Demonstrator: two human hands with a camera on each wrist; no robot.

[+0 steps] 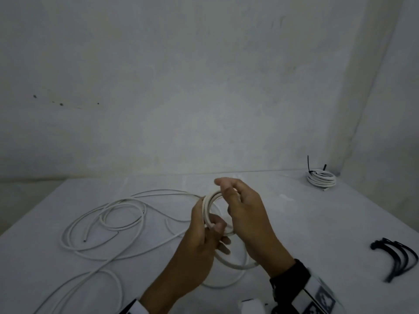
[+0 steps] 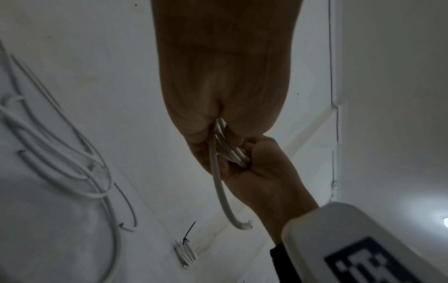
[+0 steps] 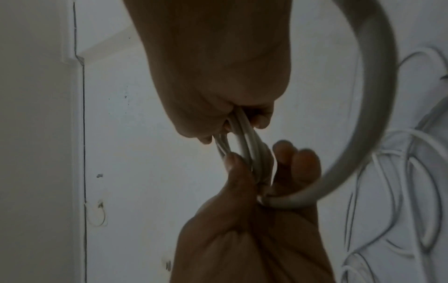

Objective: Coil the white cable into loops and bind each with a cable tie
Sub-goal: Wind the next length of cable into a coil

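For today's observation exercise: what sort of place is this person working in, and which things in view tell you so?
Probably a bare workroom or packing bench, not a home. A plain white tabletop against unpainted grey walls holds a finished white cable coil bound with a black tie and a bunch of spare black cable ties.

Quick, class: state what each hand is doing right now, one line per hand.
Left hand: closed, thumb and fingers pinching the white cable coil.
Right hand: closed, gripping the same coil at its far side.

Two hands [image 1: 204,225] [image 1: 244,211], one bound coil [image 1: 321,179], one loose cable [image 1: 102,223].
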